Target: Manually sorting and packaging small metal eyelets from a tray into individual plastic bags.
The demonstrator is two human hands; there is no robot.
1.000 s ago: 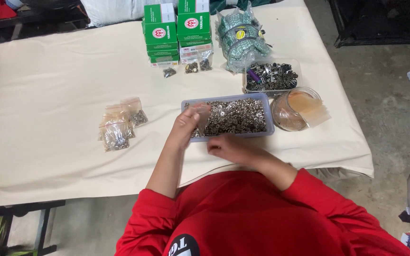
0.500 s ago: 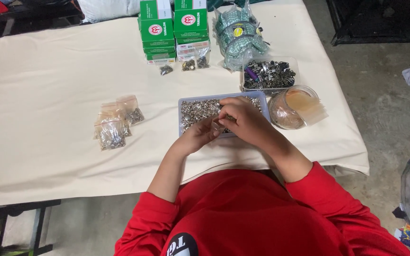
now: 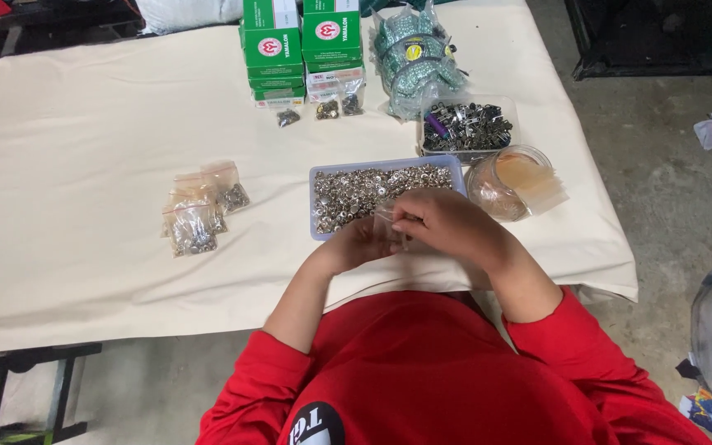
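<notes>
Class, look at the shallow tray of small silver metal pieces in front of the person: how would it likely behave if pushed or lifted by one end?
The tray is low and flat on the cloth-covered table, so a push would probably slide it, not tip it. It is heaped with metal pieces, so likely heavy for its size. Lifted by one end, the loose pieces would probably shift and spill.

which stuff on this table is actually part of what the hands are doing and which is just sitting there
In use: left hand and right hand together on a small clear bag; grey tray of silver metal bits.

Lying about: filled little bags, green boxes, round clear tub, tray of dark clips.
</notes>
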